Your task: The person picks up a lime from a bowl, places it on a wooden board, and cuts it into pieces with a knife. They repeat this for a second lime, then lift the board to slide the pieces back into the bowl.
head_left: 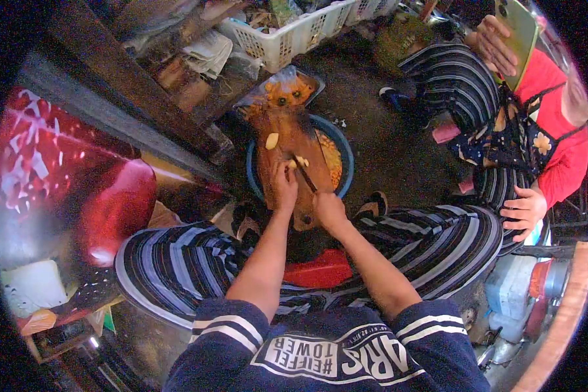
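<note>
My right hand (328, 210) is closed round the handle of a knife (306, 176), its dark blade slanting up and left over a wooden cutting board (268, 175). At the blade's tip, my left hand (284, 185) has its fingers bent and pinched on a pale yellow piece of food (292, 164). Small cut bits (302, 161) lie beside the blade. Higher on the board rests a larger pale yellow piece (272, 140). The board lies across a blue basin (350, 155), where small orange and yellow pieces (332, 163) show on the right side.
Beyond the board is a tray of orange pieces (287, 90). A white plastic crate (277, 46) stands behind it. At right another person (562, 157) sits close, holding up a phone (519, 39). Red shiny material (117, 209) is at left, with wooden beams (124, 85) above.
</note>
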The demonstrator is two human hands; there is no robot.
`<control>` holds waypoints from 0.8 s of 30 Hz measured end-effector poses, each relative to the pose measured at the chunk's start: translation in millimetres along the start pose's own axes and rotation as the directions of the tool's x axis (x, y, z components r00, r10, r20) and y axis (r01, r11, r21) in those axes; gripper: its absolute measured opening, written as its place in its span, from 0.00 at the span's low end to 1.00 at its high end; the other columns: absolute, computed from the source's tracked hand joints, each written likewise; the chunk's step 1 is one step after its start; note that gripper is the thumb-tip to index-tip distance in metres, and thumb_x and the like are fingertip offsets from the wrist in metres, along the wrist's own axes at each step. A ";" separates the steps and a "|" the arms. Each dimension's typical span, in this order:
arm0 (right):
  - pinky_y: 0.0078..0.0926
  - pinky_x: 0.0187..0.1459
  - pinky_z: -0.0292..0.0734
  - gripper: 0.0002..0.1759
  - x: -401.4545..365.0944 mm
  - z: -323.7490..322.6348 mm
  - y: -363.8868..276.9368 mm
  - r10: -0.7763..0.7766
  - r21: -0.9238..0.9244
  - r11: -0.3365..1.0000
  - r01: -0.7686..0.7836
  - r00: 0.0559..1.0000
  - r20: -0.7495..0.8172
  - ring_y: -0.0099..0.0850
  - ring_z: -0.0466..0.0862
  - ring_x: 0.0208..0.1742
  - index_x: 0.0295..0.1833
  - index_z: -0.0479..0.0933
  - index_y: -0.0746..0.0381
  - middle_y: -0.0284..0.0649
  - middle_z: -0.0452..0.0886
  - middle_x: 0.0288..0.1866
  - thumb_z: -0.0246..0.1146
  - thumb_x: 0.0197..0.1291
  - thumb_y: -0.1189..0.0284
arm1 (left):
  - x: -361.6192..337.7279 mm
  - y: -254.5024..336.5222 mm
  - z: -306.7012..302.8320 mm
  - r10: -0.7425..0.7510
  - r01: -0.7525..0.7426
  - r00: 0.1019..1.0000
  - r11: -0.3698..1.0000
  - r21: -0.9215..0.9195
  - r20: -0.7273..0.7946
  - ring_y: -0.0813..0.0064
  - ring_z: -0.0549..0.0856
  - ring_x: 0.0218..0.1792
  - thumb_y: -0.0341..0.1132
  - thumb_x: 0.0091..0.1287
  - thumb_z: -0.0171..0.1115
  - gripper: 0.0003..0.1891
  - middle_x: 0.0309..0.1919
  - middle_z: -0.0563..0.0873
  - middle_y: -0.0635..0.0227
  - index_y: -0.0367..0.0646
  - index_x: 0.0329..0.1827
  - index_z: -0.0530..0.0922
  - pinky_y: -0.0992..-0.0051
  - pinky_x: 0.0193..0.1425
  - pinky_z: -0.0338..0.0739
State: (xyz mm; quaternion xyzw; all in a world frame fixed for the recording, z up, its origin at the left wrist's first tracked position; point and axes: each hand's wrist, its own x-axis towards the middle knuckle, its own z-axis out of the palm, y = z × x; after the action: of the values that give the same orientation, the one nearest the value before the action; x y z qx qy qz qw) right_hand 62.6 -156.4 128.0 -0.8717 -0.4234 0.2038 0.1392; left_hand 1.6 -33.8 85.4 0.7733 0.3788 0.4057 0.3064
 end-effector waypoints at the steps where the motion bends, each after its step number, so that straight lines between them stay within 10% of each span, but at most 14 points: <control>1: 0.45 0.34 0.75 0.13 -0.8 -4.2 -2.0 -0.003 0.002 1.000 0.003 1.000 0.000 0.52 0.79 0.30 0.29 0.74 0.69 0.57 0.77 0.24 0.51 0.55 0.70 | -0.9 -0.3 0.4 0.012 -0.012 1.000 1.000 0.003 -0.028 0.53 0.74 0.41 0.24 0.54 0.52 0.08 0.35 0.75 0.54 0.36 0.37 0.72 0.65 0.46 0.68; 9: 0.34 0.27 0.77 0.07 -9.7 21.7 11.5 -0.181 -0.287 0.944 0.164 0.983 -0.034 0.39 0.82 0.26 0.29 0.77 0.64 0.50 0.78 0.22 0.56 0.48 0.73 | -6.2 2.8 0.5 -0.136 0.136 0.991 0.990 -0.036 -0.009 0.54 0.75 0.41 0.26 0.54 0.55 0.08 0.35 0.76 0.56 0.39 0.37 0.73 0.63 0.48 0.68; 24: 0.45 0.33 0.75 0.15 -9.4 25.1 6.3 -0.047 -0.025 0.999 0.046 0.998 -0.039 0.53 0.79 0.30 0.32 0.74 0.70 0.57 0.77 0.26 0.51 0.56 0.67 | -6.5 2.9 1.8 -0.151 0.142 0.987 0.980 -0.142 -0.055 0.60 0.76 0.38 0.25 0.53 0.56 0.04 0.33 0.77 0.60 0.39 0.31 0.71 0.68 0.44 0.70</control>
State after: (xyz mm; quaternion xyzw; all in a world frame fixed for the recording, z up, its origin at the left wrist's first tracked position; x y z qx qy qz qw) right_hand 49.8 -165.9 105.5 -0.8670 -0.4432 0.1782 0.1417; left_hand 1.7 -41.1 84.2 0.7066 0.4156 0.4322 0.3757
